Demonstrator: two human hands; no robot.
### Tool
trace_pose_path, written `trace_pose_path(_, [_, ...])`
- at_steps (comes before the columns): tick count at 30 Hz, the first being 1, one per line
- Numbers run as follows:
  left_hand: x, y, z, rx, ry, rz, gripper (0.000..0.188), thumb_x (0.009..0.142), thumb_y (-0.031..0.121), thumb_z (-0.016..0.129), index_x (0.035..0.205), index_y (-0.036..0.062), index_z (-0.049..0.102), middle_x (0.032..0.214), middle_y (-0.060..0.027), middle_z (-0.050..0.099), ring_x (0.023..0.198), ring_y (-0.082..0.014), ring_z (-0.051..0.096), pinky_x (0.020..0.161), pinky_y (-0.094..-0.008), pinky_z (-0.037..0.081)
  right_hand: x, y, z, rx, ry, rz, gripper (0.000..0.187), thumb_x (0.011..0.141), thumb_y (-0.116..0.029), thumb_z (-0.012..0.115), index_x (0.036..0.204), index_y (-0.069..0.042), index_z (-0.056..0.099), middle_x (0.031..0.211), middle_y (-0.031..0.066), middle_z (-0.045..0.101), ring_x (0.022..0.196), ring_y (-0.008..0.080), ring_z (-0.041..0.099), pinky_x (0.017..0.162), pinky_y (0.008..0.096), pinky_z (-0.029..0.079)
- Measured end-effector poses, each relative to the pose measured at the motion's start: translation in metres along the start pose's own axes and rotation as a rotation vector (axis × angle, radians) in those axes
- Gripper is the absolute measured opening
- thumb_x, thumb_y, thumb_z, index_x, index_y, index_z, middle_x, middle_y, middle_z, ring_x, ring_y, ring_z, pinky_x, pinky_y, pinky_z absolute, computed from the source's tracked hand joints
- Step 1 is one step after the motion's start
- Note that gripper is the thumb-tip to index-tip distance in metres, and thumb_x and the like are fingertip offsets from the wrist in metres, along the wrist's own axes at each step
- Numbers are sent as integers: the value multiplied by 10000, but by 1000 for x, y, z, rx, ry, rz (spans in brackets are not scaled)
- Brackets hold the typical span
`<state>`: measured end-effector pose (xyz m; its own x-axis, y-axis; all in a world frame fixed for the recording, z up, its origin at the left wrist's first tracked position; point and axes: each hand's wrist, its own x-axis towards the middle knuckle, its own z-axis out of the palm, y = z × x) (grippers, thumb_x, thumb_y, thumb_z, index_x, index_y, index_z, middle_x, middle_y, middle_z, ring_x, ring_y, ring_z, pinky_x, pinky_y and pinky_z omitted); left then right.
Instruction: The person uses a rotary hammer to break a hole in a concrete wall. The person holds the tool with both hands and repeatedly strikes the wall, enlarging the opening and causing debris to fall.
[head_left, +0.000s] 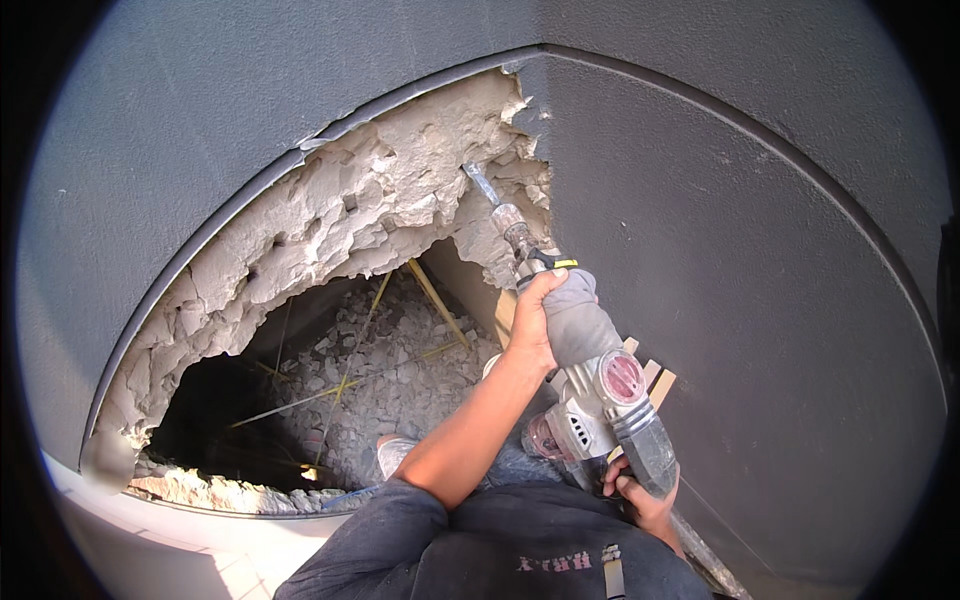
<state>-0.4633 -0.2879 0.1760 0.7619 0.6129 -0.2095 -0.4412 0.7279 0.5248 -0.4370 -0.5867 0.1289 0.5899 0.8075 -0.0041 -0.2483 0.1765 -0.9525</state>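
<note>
A dusty grey demolition hammer [585,330] slants up and away from my body. Its flat chisel [480,183] meets the broken face of the wall [400,170], close to the inner corner. My left hand [538,318] is wrapped round the front of the tool's body, just behind the chuck [515,228]. At the rear, near my waist, my right hand [645,498] grips the handle, with part of its fingers hidden by the tool. Rough, pale masonry shows where the dark coating is gone.
Below the broken edge opens a ragged hole with grey rubble [400,345] inside. Thin yellow strips [437,300] cross it. A dark textured wall [740,290] stands close on the right. Wood pieces [655,382] lie beside the tool. Light floor tiles [200,555] are at lower left.
</note>
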Motion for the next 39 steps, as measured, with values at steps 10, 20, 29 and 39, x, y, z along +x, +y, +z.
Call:
trace_pose_path(10, [63,33,3,-46,115,51,310,872,329,700,1043,72,675,892,-115,707,756,-281,704,713,-458,611,84,-30,17,179,28,-39,258,729,-10,655,965,95,640,740,188,656,569,258,642,578,366,534])
trace_pose_path(20, [95,96,-80,-165,-26,22,480,823,410,738,1092,26,636,927,-171,699,793,-298,714,750,-478,620,137,40,75,-68,-21,-178,298,742,-45,697,1009,87,678,781,139,694,676,225,681,652,351,537])
trace_pose_path(29, [17,116,-126,-111,96,83,312,880,323,746,1060,73,702,989,-86,723,862,-233,713,780,-416,606,72,71,131,-45,60,-107,393,676,-122,746,975,113,646,713,169,658,623,254,654,586,373,545])
trace_pose_path(39, [-57,178,-101,-311,-19,78,295,869,357,750,1022,119,666,935,-57,677,841,-226,679,801,-438,586,18,-9,220,-122,102,-270,479,725,-161,735,1088,124,605,664,179,607,484,255,577,488,345,465])
